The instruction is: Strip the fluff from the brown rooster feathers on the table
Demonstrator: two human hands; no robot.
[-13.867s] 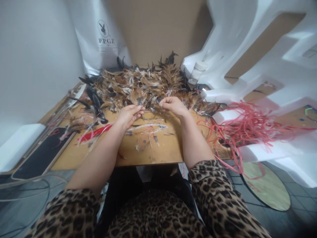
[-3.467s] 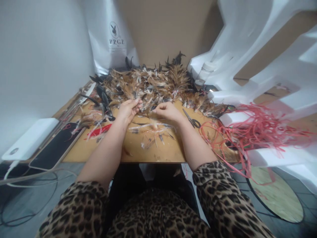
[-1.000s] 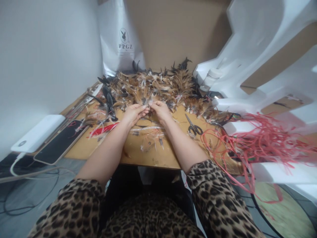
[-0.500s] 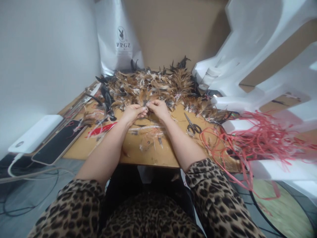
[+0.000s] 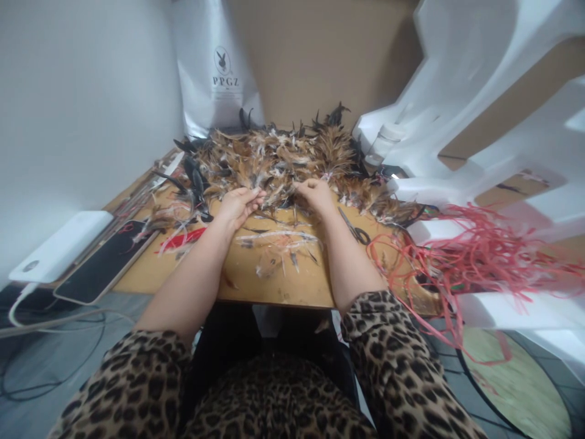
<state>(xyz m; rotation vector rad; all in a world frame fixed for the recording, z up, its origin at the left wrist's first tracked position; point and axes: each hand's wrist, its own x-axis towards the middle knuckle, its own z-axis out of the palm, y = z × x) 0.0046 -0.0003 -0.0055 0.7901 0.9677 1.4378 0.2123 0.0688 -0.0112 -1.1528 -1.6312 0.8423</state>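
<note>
A small fan of brown feathers (image 5: 251,169) rises from the pinched thumb and fingers of my left hand (image 5: 237,208). To its right, my right hand (image 5: 316,195) has its thumb and forefinger pinched together at the front of a heap of brown and black feathers (image 5: 278,146). What lies between those right fingertips is too small to make out. Loose feather scraps and white strips (image 5: 278,239) lie on the wooden table (image 5: 256,286) below my hands. Scissors (image 5: 354,228) rest beside my right forearm, which covers part of them.
A tangle of red ribbon strips (image 5: 484,256) spills over white foam pieces (image 5: 516,310) at the right. A phone (image 5: 107,262) and a white power bank (image 5: 61,247) with a cable lie at the left. A red strip (image 5: 183,239) and black feathers (image 5: 195,180) are near my left arm.
Half a second ago both hands met at the feather bunch. My right hand has since moved right, away from my left hand, to the heap. The scissors are now partly covered.
</note>
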